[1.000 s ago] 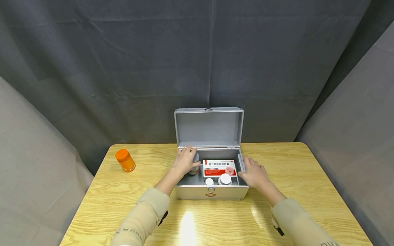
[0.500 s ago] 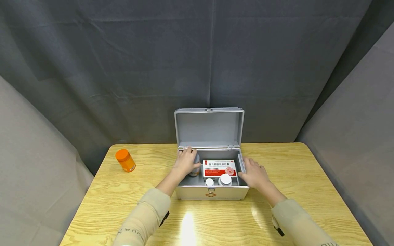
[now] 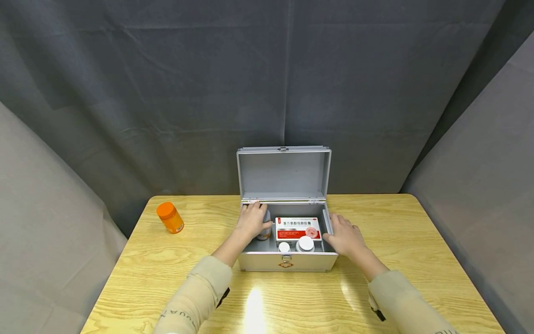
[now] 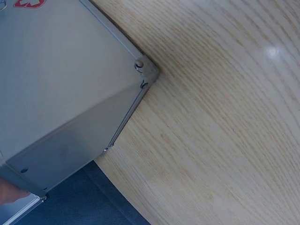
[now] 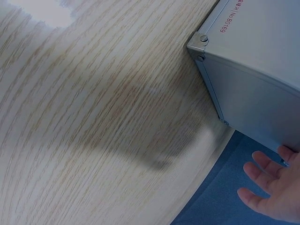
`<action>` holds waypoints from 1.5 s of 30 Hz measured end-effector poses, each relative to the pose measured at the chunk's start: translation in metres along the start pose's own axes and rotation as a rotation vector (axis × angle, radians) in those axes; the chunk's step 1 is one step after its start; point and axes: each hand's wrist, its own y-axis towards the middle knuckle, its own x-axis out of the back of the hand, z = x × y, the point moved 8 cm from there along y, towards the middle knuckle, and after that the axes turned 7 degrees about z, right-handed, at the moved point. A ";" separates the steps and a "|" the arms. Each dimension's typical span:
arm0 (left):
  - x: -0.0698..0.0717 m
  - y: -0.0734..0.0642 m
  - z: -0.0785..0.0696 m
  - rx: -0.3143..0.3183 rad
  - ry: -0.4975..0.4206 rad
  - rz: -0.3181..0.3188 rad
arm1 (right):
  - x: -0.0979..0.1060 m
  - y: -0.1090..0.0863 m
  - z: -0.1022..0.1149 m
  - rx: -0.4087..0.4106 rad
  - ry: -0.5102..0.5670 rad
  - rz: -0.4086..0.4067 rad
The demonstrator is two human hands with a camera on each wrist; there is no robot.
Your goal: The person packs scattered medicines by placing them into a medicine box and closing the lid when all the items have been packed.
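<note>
A silver metal first-aid case [image 3: 259, 262] stands on the table with its lid [image 3: 283, 176] raised. My left hand [image 3: 250, 221] reaches over the case's left side and holds a greyish bottle [image 3: 266, 217] inside, its thumb across the front. The hand covers much of that bottle. In the left wrist view only a bit of the left hand [image 4: 10, 192] shows at the case's edge. My right hand [image 3: 345, 235] rests against the right side, thumb at the rim. Its fingers [image 5: 258, 174] are spread in the right wrist view.
Inside the case are a red-and-white medicine box [image 3: 297, 227], a small white-capped bottle [image 3: 284, 247] and a larger white bottle [image 3: 305, 243]. An orange bottle [image 3: 170, 217] stands at the left of the wooden table [image 3: 375, 218]. Grey curtains [image 3: 187, 93] surround it.
My left hand and the greyish bottle have shifted very slightly toward the right and front. The right hand, the case and the other contents look unmoved.
</note>
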 end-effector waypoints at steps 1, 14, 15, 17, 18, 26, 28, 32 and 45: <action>0.000 0.000 0.000 0.003 -0.001 0.005 | 0.000 0.000 0.000 0.001 -0.001 0.000; 0.002 -0.003 0.001 -0.016 -0.025 0.005 | -0.001 0.001 0.000 -0.004 0.002 0.006; 0.003 -0.003 0.002 -0.020 -0.024 0.001 | -0.001 0.000 0.000 -0.003 0.001 0.006; 0.005 -0.004 0.002 -0.028 -0.015 -0.013 | 0.000 0.000 0.000 -0.003 0.000 0.004; 0.007 -0.005 0.002 -0.032 -0.005 -0.024 | 0.000 0.000 0.000 -0.003 0.001 0.003; 0.023 -0.011 0.007 -0.053 0.035 -0.155 | 0.000 0.000 0.000 -0.004 0.004 0.002; 0.028 -0.013 0.009 -0.066 0.024 -0.210 | 0.000 0.000 -0.001 -0.003 0.006 0.000; 0.042 -0.018 0.017 -0.099 0.010 -0.367 | 0.000 0.001 -0.001 -0.001 0.005 -0.004; 0.066 -0.049 0.064 -0.114 -0.040 -0.788 | 0.000 0.001 0.000 0.001 0.003 0.001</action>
